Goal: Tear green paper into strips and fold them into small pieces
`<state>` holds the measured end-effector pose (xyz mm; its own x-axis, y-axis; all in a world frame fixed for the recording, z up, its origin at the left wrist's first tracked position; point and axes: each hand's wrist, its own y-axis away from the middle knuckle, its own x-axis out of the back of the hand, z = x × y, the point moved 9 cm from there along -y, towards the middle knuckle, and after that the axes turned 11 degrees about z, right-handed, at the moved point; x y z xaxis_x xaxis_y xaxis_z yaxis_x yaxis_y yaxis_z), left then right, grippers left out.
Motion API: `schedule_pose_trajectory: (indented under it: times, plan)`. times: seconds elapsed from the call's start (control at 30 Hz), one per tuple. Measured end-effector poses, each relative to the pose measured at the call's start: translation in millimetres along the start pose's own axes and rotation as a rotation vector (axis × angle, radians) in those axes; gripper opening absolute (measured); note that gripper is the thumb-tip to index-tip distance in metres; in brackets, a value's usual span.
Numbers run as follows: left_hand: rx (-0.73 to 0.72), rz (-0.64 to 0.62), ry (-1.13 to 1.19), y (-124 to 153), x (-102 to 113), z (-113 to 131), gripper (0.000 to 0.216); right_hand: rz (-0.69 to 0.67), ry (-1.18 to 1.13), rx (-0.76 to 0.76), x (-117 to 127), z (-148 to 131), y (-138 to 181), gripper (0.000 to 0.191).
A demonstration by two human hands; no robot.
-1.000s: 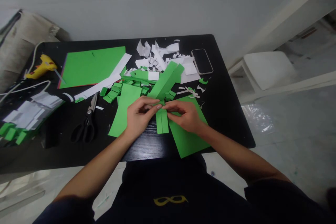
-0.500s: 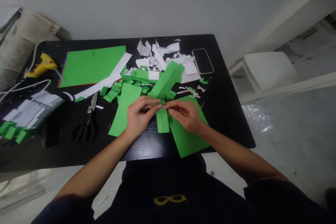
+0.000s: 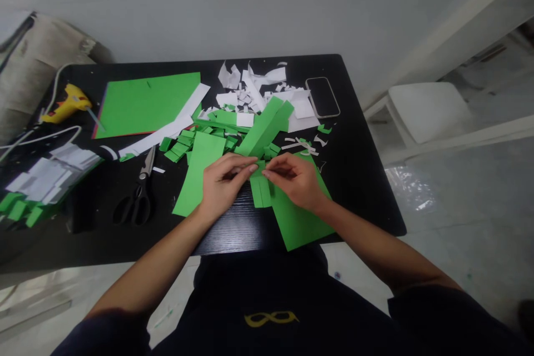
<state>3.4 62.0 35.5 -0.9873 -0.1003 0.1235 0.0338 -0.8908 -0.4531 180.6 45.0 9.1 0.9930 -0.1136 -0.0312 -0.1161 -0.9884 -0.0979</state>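
Between my hands is a green paper strip (image 3: 261, 192) with crease lines, its upper end at my fingertips and its lower end hanging toward me. My left hand (image 3: 226, 181) pinches its upper left edge between thumb and fingers. On the other side, my right hand (image 3: 295, 179) is closed, thumb and fingertips together at the strip's upper right edge. Beneath my hands lie a green paper sheet (image 3: 298, 222) on the right and a green paper piece (image 3: 204, 164) on the left. Long green strips (image 3: 267, 128) lie just beyond my fingers.
Black scissors (image 3: 137, 194), folded green pieces (image 3: 179, 147) and a yellow glue gun (image 3: 69, 104) are on the left of the black table (image 3: 233, 233). White paper scraps (image 3: 254, 89) and a phone (image 3: 322, 97) lie at the back. A white stool (image 3: 429, 111) stands right.
The strip has turned slightly and its lower end has shifted a little right. My right fingertips have moved slightly away from my left ones, showing more of the strip's top.
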Motion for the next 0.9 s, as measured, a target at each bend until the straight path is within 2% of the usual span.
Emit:
schedule_pose_trajectory:
  times: [0.1, 0.17, 0.33, 0.9]
  plan:
    - [0.075, 0.020, 0.027, -0.1, 2.6, -5.8, 0.018, 0.012, -0.004, -0.009, 1.5, -0.1, -0.4, 0.024]
    - [0.095, 0.033, 0.042, -0.4, 4.0, -6.8, 0.015, 0.018, 0.008, -0.011, 2.1, -0.2, -0.6, 0.024]
    - [0.077, 0.042, 0.055, -1.8, 5.2, -3.3, 0.009, 0.033, 0.015, 0.020, 3.3, -4.2, -0.7, 0.023]
    - [0.120, 0.055, 0.055, -1.4, 4.8, -7.8, 0.016, -0.004, 0.032, 0.070, 1.3, -9.7, 0.6, 0.020]
